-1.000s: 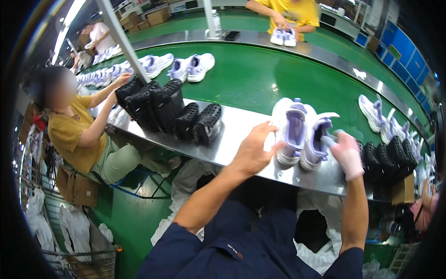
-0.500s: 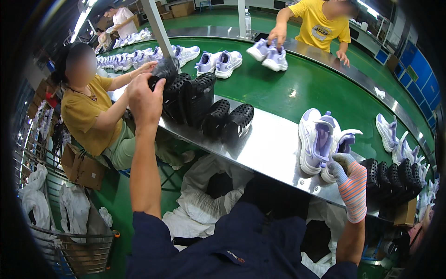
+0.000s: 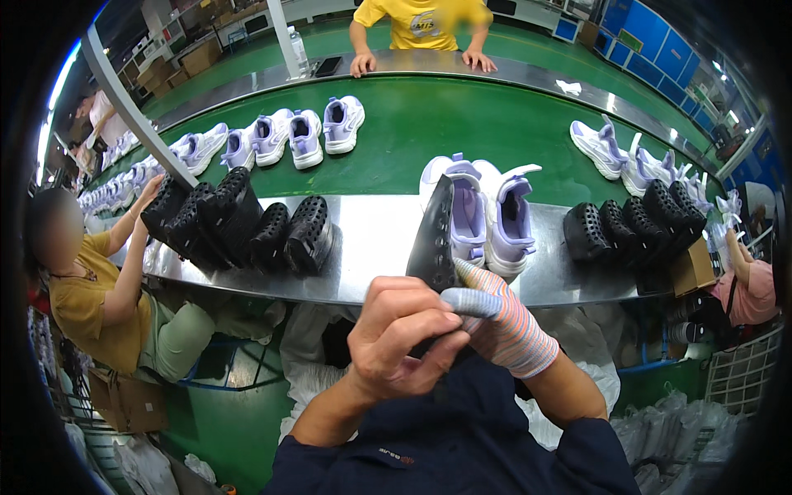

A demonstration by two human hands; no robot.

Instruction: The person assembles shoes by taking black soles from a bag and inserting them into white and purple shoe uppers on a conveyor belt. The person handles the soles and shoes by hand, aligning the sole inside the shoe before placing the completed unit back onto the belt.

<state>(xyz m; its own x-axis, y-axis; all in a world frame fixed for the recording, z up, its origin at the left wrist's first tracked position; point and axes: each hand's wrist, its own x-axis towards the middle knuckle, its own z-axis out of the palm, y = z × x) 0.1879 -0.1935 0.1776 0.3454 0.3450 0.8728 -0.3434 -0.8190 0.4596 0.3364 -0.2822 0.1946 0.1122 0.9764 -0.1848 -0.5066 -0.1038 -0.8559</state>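
Note:
In front of my chest, a black shoe form (image 3: 432,239) with rows of round holes stands upright between my hands. My bare left hand (image 3: 404,337) has its fingers curled in at the form's lower end. Wearing a striped knit glove, my right hand (image 3: 505,328) grips that same lower end, which the fingers partly hide. Just beyond is a pair of white and lilac sneakers on the metal ledge: the left sneaker (image 3: 469,219) is partly covered by the form, and the right sneaker (image 3: 511,223) has its tongue pulled up.
More black forms (image 3: 309,235) line the metal ledge (image 3: 367,227) at left, and another group (image 3: 635,231) stands at right. Sneakers (image 3: 304,139) rest on the green belt (image 3: 404,124). Co-workers sit at left and right; one in yellow (image 3: 421,29) is across the belt.
My left hand has brought a black form from the left group to the middle. My right hand has left the sneakers and joined it. The co-worker opposite has let go of a sneaker pair.

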